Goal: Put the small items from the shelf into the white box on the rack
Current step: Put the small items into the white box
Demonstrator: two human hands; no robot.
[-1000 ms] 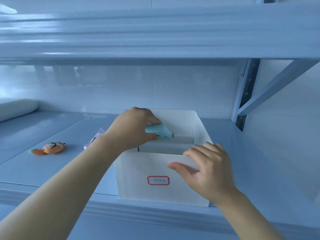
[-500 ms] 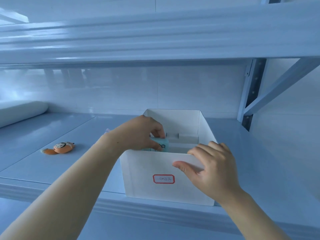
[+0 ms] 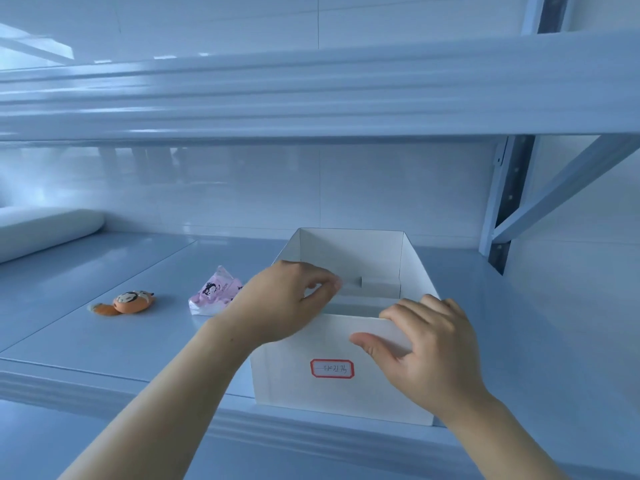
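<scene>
Teal item gone from left hand (image 3: 284, 303), now loosely curled and empty over the white box (image 3: 294, 386), so likely dropped inside; right hand (image 3: 426, 344) pinches the near rim; pink packet (image 3: 214, 296) and orange toy (image 3: 133, 302) remain at left.

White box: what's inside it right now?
Only bare inner walls and a back flap show in the box. Front wall, left hand and right hand hide its floor and any items.

A glossy white tiled wall (image 3: 242, 188) backs the pale grey metal worktop (image 3: 86, 271); a ribbed metal shelf beam (image 3: 311, 98) (sheened by cool bluish light) spans overhead.
</scene>
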